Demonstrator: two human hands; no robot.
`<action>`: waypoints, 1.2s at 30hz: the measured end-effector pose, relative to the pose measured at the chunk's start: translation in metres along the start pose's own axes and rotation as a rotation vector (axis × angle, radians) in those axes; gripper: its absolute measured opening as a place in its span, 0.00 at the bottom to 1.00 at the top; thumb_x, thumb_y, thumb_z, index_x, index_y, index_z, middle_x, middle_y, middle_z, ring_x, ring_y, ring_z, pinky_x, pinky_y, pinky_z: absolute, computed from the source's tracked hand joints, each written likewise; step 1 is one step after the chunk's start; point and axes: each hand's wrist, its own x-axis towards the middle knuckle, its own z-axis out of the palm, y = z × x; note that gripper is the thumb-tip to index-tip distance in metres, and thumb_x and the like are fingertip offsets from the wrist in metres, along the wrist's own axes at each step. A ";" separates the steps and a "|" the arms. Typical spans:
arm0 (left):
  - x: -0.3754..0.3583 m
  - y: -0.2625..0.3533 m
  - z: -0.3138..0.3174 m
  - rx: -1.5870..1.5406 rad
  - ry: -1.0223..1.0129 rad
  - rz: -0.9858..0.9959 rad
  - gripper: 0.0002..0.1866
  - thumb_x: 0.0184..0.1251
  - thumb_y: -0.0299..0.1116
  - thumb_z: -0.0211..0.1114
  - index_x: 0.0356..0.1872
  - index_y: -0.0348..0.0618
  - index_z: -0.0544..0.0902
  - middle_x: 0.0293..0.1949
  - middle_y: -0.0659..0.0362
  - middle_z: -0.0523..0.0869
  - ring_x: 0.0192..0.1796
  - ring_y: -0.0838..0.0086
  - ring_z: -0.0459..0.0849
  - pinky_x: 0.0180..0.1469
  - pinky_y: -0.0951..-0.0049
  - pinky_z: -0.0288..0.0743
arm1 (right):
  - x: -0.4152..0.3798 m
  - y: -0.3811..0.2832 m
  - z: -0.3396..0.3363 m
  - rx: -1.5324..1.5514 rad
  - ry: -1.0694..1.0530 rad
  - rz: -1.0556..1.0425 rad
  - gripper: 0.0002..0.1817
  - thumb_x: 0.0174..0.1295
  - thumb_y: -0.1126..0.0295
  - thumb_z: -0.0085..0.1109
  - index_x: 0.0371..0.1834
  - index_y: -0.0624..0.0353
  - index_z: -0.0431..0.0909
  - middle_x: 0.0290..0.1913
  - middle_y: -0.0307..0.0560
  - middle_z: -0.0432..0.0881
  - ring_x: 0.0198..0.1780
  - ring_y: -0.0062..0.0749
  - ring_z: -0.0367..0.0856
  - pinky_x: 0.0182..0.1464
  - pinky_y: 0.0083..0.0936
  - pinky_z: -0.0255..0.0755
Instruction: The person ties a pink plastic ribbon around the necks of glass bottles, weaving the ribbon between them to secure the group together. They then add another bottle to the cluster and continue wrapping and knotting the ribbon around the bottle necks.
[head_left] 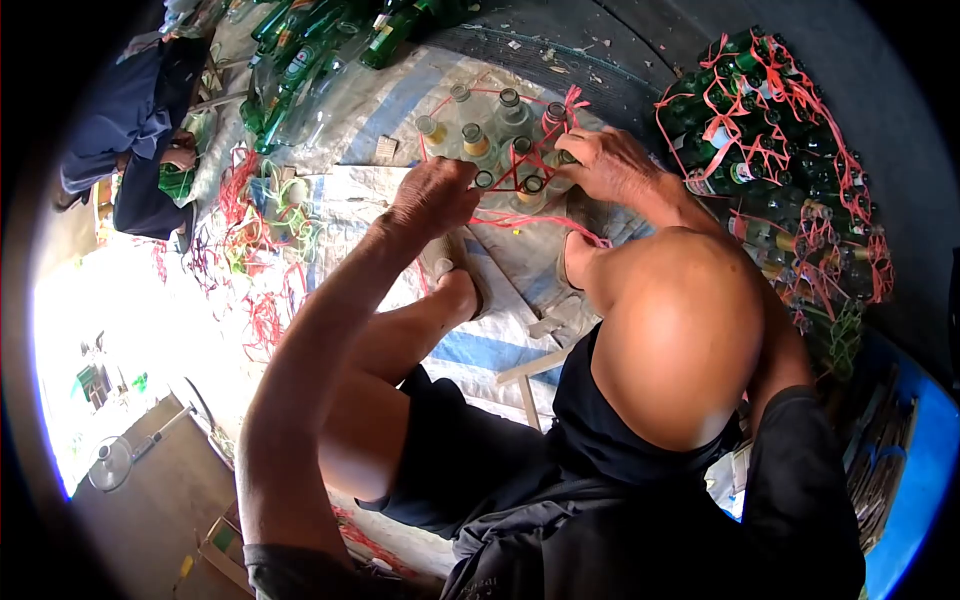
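Head view: woven sack (pixel 400 110) floor mat under standing bottles (pixel 500 135).

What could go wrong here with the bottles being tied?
1. The upright glass bottles stand close together on the woven sheet; a hard pull on the red string by the left hand or right hand could tip them into each other.
2. The string runs between bottle necks and may slip off one.
3. Loose string scraps lie beside the feet and could snag.
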 end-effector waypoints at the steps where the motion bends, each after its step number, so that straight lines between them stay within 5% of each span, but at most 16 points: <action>1: -0.001 0.005 0.004 -0.004 0.006 -0.026 0.11 0.65 0.38 0.68 0.34 0.39 0.86 0.31 0.43 0.87 0.37 0.44 0.89 0.40 0.48 0.83 | 0.002 0.003 -0.005 -0.010 -0.058 0.013 0.16 0.62 0.62 0.70 0.48 0.59 0.83 0.45 0.52 0.87 0.48 0.57 0.86 0.48 0.46 0.80; 5: -0.009 0.032 0.018 -0.082 0.101 -0.079 0.13 0.65 0.40 0.69 0.33 0.39 0.86 0.30 0.43 0.87 0.37 0.44 0.89 0.41 0.47 0.83 | 0.013 0.020 -0.015 0.000 -0.132 -0.080 0.16 0.62 0.64 0.67 0.51 0.59 0.82 0.48 0.54 0.85 0.50 0.58 0.85 0.50 0.50 0.79; 12: -0.013 0.062 0.026 -0.102 0.086 -0.176 0.14 0.64 0.42 0.72 0.34 0.40 0.86 0.30 0.43 0.88 0.37 0.43 0.89 0.42 0.45 0.83 | 0.021 0.012 -0.022 -0.067 -0.158 0.070 0.19 0.63 0.65 0.67 0.58 0.50 0.82 0.50 0.55 0.82 0.51 0.61 0.84 0.51 0.50 0.78; 16: -0.015 0.065 0.023 -0.056 0.099 -0.159 0.14 0.64 0.42 0.72 0.35 0.40 0.86 0.30 0.43 0.88 0.37 0.43 0.89 0.42 0.45 0.83 | 0.017 -0.013 -0.028 0.011 0.160 -0.124 0.23 0.57 0.68 0.71 0.58 0.52 0.84 0.51 0.49 0.81 0.52 0.52 0.83 0.54 0.43 0.79; 21: -0.016 0.076 0.020 0.051 0.059 -0.170 0.13 0.66 0.41 0.71 0.35 0.40 0.87 0.33 0.45 0.90 0.39 0.50 0.92 0.42 0.51 0.85 | 0.013 -0.030 -0.010 -0.048 0.076 -0.248 0.32 0.49 0.63 0.80 0.61 0.50 0.82 0.59 0.40 0.81 0.63 0.41 0.79 0.62 0.41 0.70; 30: -0.022 0.087 0.023 0.071 0.128 -0.276 0.09 0.66 0.34 0.66 0.33 0.41 0.88 0.32 0.47 0.91 0.38 0.51 0.93 0.40 0.53 0.87 | 0.006 -0.032 0.002 -0.054 0.115 -0.231 0.33 0.50 0.59 0.81 0.62 0.48 0.81 0.60 0.38 0.80 0.63 0.36 0.80 0.63 0.40 0.64; 36: -0.015 0.088 0.017 0.121 0.065 -0.191 0.07 0.64 0.32 0.65 0.33 0.41 0.89 0.33 0.46 0.91 0.39 0.52 0.93 0.41 0.53 0.87 | 0.007 -0.034 0.005 0.009 0.090 -0.159 0.32 0.46 0.67 0.75 0.61 0.50 0.83 0.61 0.39 0.80 0.64 0.37 0.79 0.65 0.41 0.64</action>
